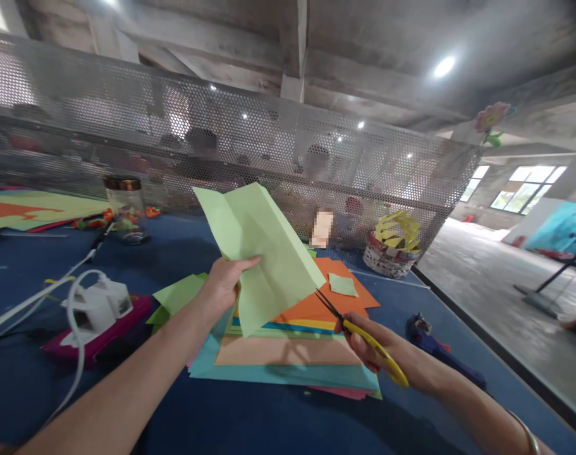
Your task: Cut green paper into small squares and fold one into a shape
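Note:
My left hand (225, 282) is closed on the lower left edge of a creased light green sheet of paper (259, 243), holding it up above the table. My right hand (387, 357) grips yellow-handled scissors (358, 332). Their dark blades point up and left and touch the sheet's lower right edge. Beneath both hands lies a stack of coloured paper (292, 354) in orange, yellow, blue, tan and teal. A small green paper square (343, 285) rests on the orange top sheet.
The table has a blue cloth (250, 423). A white power strip with cables (95, 306) sits on a pink sheet at left, a glass jar (125, 208) behind it. A woven basket (392, 249) stands by the perforated metal screen (269, 145). A glue gun (427, 338) lies at right.

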`<state>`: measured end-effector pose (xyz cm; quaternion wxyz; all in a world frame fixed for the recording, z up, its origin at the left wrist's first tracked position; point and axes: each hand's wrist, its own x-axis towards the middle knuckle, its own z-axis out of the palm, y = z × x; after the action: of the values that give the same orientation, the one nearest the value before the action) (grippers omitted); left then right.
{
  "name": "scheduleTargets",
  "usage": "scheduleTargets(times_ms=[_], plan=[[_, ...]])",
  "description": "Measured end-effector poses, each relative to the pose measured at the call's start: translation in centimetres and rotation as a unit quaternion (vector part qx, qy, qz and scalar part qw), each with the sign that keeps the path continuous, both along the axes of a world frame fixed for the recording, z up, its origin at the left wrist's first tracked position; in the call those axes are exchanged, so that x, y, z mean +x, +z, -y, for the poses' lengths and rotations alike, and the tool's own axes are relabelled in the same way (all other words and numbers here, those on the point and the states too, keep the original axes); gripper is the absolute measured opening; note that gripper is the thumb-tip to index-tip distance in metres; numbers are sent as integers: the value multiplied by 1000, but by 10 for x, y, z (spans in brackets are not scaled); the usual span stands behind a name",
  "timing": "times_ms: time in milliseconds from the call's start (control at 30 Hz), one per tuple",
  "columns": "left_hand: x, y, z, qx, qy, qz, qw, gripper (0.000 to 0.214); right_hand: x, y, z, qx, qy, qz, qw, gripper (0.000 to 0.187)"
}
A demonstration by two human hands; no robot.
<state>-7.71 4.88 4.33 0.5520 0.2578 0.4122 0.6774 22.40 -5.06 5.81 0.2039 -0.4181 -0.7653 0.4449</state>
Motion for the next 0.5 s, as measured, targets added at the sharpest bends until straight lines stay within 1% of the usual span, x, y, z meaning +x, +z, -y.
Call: scheduleTargets(times_ms=[67,133,233,400,500], plan=[[-1,0,0,3,-2,5,1000,48,-2,2,-2,-11,-3,-3,1000,49],[-2,1,0,1,-7,7,1000,49,-3,3,-2,-32,-8,-9,999,52],[0,0,0,-5,-16,9,1000,47,-5,4,-2,-55,-4,-15,998,50],[6,0,4,-13,-35,16,999,44,-8,3,-5,-45,1,-42,998,42],[11,1,9,-21,-56,21,998,42,-12,1,-8,-45,-6,-61,997,43]])
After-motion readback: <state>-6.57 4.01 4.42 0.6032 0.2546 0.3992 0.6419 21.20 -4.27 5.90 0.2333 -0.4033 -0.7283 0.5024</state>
